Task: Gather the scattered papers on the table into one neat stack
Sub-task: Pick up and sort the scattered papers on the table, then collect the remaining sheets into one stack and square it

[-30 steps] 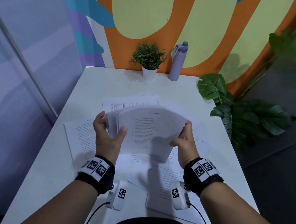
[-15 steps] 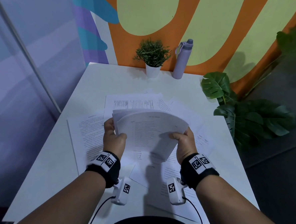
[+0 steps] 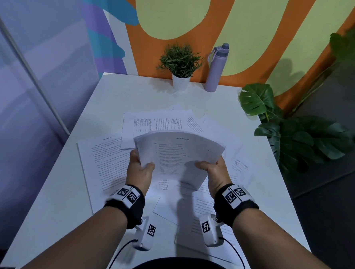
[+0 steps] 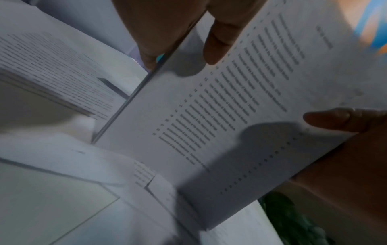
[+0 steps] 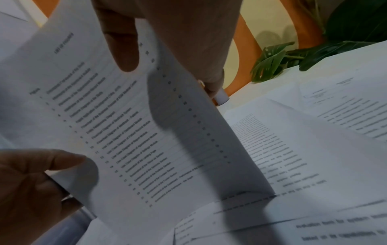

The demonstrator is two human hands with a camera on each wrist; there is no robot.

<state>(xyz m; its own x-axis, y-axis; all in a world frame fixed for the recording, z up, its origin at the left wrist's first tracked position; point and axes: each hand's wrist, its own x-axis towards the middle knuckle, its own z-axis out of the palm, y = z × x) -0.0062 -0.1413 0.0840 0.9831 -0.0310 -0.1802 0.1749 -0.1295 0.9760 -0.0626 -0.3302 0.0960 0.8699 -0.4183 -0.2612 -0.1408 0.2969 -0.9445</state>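
The white table [image 3: 51, 200] is spread with loose sheets [image 3: 105, 165] beneath and around both hands. Above them a bowed stack of papers [image 3: 177, 153] is held up (printed list on top), gripped at its left edge by the left hand [image 3: 138, 172] and pinched at its right edge by the right hand [image 3: 215, 171], thumbs on top.

A stack [image 3: 179, 153] of white printed pages, bowed upward and topped by a numbered list, stands on its lower edge above loose printed sheets [image 3: 104, 168] that lie overlapping and askew, spread flat across the middle of the white tabletop [image 3: 52, 204].
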